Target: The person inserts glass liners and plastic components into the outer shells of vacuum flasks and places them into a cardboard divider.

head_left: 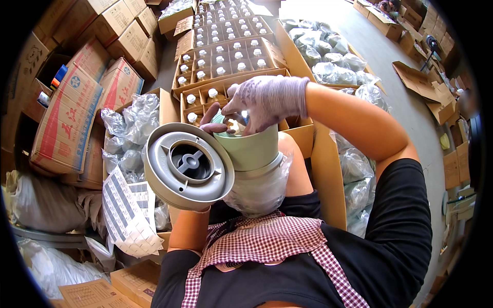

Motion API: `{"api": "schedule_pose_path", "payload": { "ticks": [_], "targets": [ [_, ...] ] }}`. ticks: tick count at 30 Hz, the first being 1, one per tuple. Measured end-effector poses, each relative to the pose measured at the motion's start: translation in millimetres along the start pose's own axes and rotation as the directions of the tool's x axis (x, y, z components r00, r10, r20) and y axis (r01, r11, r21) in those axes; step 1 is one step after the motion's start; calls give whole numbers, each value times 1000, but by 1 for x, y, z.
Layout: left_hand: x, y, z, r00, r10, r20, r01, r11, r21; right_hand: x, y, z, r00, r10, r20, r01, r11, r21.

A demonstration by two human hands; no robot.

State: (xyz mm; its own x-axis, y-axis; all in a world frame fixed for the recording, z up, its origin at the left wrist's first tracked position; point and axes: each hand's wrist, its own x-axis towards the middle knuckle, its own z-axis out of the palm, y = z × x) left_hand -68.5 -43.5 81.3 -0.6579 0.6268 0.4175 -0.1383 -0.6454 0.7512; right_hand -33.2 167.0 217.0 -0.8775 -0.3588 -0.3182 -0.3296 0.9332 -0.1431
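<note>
A pale green cylindrical container stands tilted in front of my lap, its lower part wrapped in a clear plastic bag. My gloved right hand bends over its mouth, fingers curled down at the rim; whatever they pinch is too small to make out. Something whitish shows inside the mouth. To the left, a grey round lid with concentric rings and a central crossbar faces up at me. Behind it, mostly hidden, my gloved left hand grips the lid, its fingertips showing between lid and container.
Cartons of white-capped bottles stretch away ahead. Bagged parts fill a box on the left and a long box on the right. Printed label sheets lie at the left. Stacked cartons rise beyond; a grey floor runs along the right.
</note>
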Motion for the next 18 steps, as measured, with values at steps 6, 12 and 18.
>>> {"api": "schedule_pose_path", "payload": {
  "ticks": [6, 12, 18],
  "targets": [
    [-2, -12, -5, 988, 148, 34, -150, 917, 370, 7, 37, 27, 889, -390, -240, 452, 830, 326],
    [-4, -26, -21, 991, 134, -25, -124, 963, 241, 16, 31, 30, 913, -339, -225, 391, 883, 258],
    [-3, -27, 5, 969, 240, 61, -221, 727, 651, 26, 2, 28, 992, 114, -45, -113, 993, 11]
  ]
}}
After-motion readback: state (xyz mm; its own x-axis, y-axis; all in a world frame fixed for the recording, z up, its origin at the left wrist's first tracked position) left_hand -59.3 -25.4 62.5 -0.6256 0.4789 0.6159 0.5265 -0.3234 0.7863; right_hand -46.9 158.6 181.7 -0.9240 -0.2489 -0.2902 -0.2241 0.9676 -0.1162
